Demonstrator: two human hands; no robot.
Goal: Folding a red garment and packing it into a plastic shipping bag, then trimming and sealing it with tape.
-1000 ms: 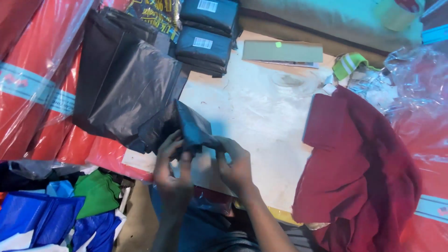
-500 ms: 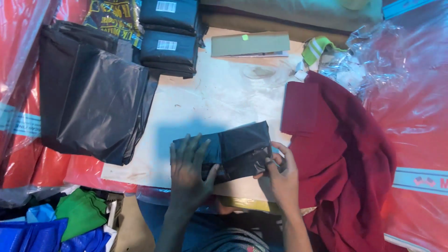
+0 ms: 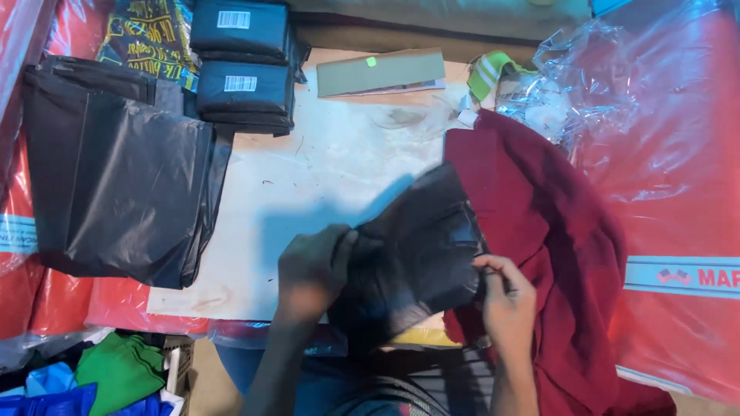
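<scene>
Red plastic sheeting (image 3: 678, 177) surrounds a pale worktop (image 3: 308, 177) strewn with packing goods. Near its front edge, the left hand (image 3: 312, 270) grips the left end of a dark grey plastic mailer bag (image 3: 412, 258), fingers clenched on it, while the right hand (image 3: 505, 296) pinches its right edge. A maroon cloth garment (image 3: 555, 223) lies just beside and partly under the bag. A stack of flat dark grey bags (image 3: 116, 177) sits well apart at left, two labelled dark parcels (image 3: 243, 65) behind.

Your pale, scuffed desk (image 3: 324, 185) under warm light, red plastic sheeting (image 3: 678, 192) at both sides (crinkled, glossy), green and blue cloth (image 3: 116, 374) heaped lower left
</scene>
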